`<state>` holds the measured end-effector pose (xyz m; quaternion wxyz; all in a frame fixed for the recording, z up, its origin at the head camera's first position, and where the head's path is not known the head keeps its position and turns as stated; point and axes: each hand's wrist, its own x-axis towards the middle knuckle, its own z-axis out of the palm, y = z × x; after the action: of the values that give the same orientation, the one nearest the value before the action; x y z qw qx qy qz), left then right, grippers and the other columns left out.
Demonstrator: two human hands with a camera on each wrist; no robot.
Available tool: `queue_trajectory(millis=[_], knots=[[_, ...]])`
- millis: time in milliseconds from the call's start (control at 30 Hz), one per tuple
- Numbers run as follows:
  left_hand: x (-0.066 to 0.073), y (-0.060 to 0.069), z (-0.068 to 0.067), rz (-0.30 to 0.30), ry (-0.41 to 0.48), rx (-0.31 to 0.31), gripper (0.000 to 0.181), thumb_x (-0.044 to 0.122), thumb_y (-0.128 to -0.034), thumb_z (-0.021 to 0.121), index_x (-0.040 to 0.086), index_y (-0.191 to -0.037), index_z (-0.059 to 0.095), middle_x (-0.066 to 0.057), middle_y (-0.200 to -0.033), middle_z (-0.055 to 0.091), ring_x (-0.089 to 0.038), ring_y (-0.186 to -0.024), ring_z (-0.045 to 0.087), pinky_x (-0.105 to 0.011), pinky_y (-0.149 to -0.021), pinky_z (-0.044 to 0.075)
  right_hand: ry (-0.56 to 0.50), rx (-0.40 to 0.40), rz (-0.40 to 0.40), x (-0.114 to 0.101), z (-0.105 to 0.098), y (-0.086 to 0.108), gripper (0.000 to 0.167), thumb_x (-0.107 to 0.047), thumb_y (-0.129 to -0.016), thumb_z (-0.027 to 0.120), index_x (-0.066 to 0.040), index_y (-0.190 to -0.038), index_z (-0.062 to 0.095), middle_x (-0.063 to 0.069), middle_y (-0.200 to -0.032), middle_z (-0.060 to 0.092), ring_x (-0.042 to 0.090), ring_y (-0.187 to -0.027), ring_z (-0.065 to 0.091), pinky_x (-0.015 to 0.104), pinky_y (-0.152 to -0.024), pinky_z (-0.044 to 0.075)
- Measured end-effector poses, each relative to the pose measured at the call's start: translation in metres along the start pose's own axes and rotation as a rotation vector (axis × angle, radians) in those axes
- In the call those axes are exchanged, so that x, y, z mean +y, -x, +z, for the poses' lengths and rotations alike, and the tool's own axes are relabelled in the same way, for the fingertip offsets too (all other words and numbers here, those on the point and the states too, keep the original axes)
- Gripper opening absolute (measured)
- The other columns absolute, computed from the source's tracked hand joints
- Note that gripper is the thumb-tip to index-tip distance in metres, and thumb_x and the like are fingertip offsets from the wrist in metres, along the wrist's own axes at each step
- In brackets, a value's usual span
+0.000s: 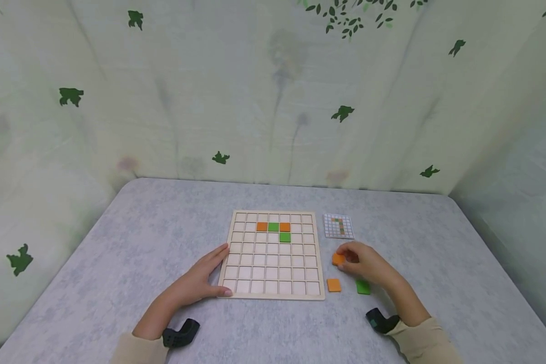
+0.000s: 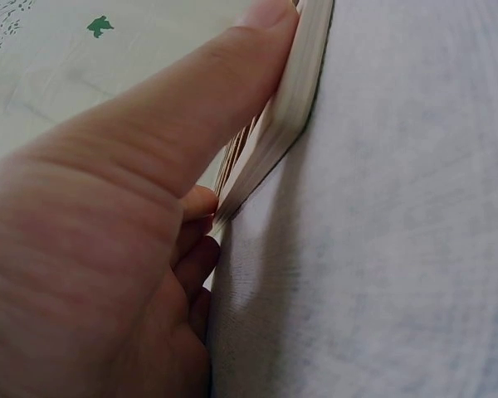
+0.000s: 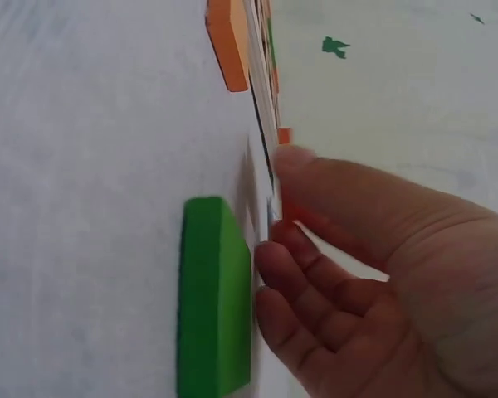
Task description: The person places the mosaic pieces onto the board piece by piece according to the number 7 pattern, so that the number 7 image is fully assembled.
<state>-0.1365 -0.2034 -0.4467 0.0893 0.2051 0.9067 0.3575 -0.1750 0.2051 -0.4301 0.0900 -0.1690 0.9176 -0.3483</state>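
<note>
A wooden grid board [image 1: 271,261] lies on the table, holding orange and green tiles in its upper rows; one green tile [image 1: 284,237] sits below the right orange one. My left hand [image 1: 193,283] rests against the board's left edge, its thumb at the lower-left corner, fingers spread. To the right of the board, my right hand [image 1: 366,263] pinches an orange tile [image 1: 338,259] between thumb and fingers. Nearer me lie another orange tile [image 1: 334,285] and a green tile [image 1: 363,287], the latter large in the right wrist view [image 3: 207,298] too.
A small printed pattern card [image 1: 338,226] lies right of the board's upper corner, beyond my right hand. Black wrist devices [image 1: 181,333] show at both wrists. A pale curtain with green leaf shapes [image 1: 273,101] stands behind the table [image 1: 173,212].
</note>
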Motion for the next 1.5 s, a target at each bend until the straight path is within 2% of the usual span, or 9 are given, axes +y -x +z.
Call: queue_trajectory(millis=[300, 467, 567, 733, 833, 967, 1067, 1333, 1500], knots=[[0.002, 0.001, -0.001, -0.004, 0.001, 0.003, 0.104, 0.049, -0.0654, 0.073, 0.003, -0.142, 0.022, -0.012, -0.148, 0.014, -0.035, -0.132, 0.013, -0.054, -0.1, 0.018, -0.016, 0.051, -0.188, -0.033, 0.001, -0.011, 0.024, -0.013, -0.082, 0.067, -0.008, -0.105, 0.062, -0.003, -0.096, 0.059, 0.016, -0.084, 0.052, 0.032, -0.071, 0.045], [0.002, 0.001, -0.001, -0.001, 0.0, 0.002, 0.104, 0.05, -0.0652, 0.073, 0.003, -0.142, 0.022, -0.013, -0.148, 0.014, -0.035, -0.132, 0.013, -0.054, -0.1, 0.019, -0.031, 0.071, -0.249, -0.05, 0.012, -0.024, 0.026, -0.02, -0.082, 0.067, -0.011, -0.106, 0.063, -0.004, -0.099, 0.059, 0.014, -0.086, 0.052, 0.03, -0.072, 0.045], [0.002, 0.001, -0.002, 0.0, -0.003, 0.001, 0.104, 0.05, -0.0652, 0.073, 0.003, -0.142, 0.022, -0.013, -0.148, 0.015, -0.035, -0.132, 0.014, -0.054, -0.1, 0.019, -0.054, 0.079, -0.273, -0.058, 0.022, -0.033, 0.026, -0.018, -0.082, 0.067, -0.01, -0.107, 0.064, -0.003, -0.099, 0.059, 0.013, -0.085, 0.053, 0.029, -0.072, 0.046], [0.002, 0.0, -0.001, 0.003, -0.005, 0.001, 0.104, 0.051, -0.0653, 0.073, 0.003, -0.142, 0.022, -0.013, -0.148, 0.015, -0.035, -0.132, 0.014, -0.054, -0.1, 0.019, -0.105, 0.091, -0.261, -0.062, 0.041, -0.046, 0.027, -0.015, -0.082, 0.067, -0.007, -0.107, 0.064, 0.0, -0.1, 0.059, 0.013, -0.085, 0.053, 0.028, -0.072, 0.047], [0.002, 0.0, -0.001, 0.003, -0.001, 0.003, 0.104, 0.051, -0.0651, 0.073, 0.003, -0.142, 0.022, -0.013, -0.148, 0.015, -0.035, -0.132, 0.013, -0.054, -0.1, 0.019, -0.123, 0.102, -0.224, -0.064, 0.051, -0.051, 0.028, -0.014, -0.081, 0.067, -0.006, -0.107, 0.064, 0.0, -0.098, 0.058, 0.012, -0.083, 0.052, 0.028, -0.072, 0.047], [0.002, 0.001, -0.002, 0.006, 0.001, 0.005, 0.104, 0.05, -0.0651, 0.073, 0.003, -0.142, 0.022, -0.013, -0.148, 0.015, -0.035, -0.132, 0.013, -0.054, -0.1, 0.019, -0.133, 0.12, -0.173, -0.064, 0.062, -0.056, 0.024, -0.013, -0.081, 0.068, -0.007, -0.103, 0.063, -0.001, -0.094, 0.057, 0.011, -0.08, 0.051, 0.027, -0.07, 0.046], [0.001, 0.0, -0.002, 0.005, -0.007, 0.004, 0.104, 0.05, -0.0652, 0.073, 0.003, -0.142, 0.022, -0.013, -0.148, 0.014, -0.035, -0.132, 0.014, -0.054, -0.1, 0.019, -0.132, 0.126, -0.167, -0.064, 0.067, -0.058, 0.02, -0.011, -0.081, 0.067, -0.009, -0.101, 0.064, -0.001, -0.094, 0.056, 0.012, -0.079, 0.05, 0.028, -0.07, 0.045], [0.001, 0.001, -0.002, 0.0, -0.008, 0.009, 0.105, 0.052, -0.0646, 0.073, 0.002, -0.142, 0.022, -0.013, -0.148, 0.015, -0.035, -0.132, 0.014, -0.054, -0.1, 0.019, -0.096, 0.075, -0.173, -0.066, 0.069, -0.061, 0.021, -0.014, -0.082, 0.067, -0.01, -0.103, 0.065, 0.0, -0.096, 0.053, 0.013, -0.082, 0.047, 0.03, -0.073, 0.043], [-0.001, 0.001, -0.001, 0.003, 0.0, 0.003, 0.105, 0.052, -0.0649, 0.072, 0.002, -0.142, 0.021, -0.013, -0.148, 0.014, -0.035, -0.132, 0.013, -0.054, -0.1, 0.019, -0.175, 0.046, -0.152, -0.065, 0.06, -0.057, 0.035, -0.015, -0.081, 0.068, -0.009, -0.115, 0.06, 0.003, -0.101, 0.054, 0.016, -0.088, 0.049, 0.033, -0.077, 0.043]])
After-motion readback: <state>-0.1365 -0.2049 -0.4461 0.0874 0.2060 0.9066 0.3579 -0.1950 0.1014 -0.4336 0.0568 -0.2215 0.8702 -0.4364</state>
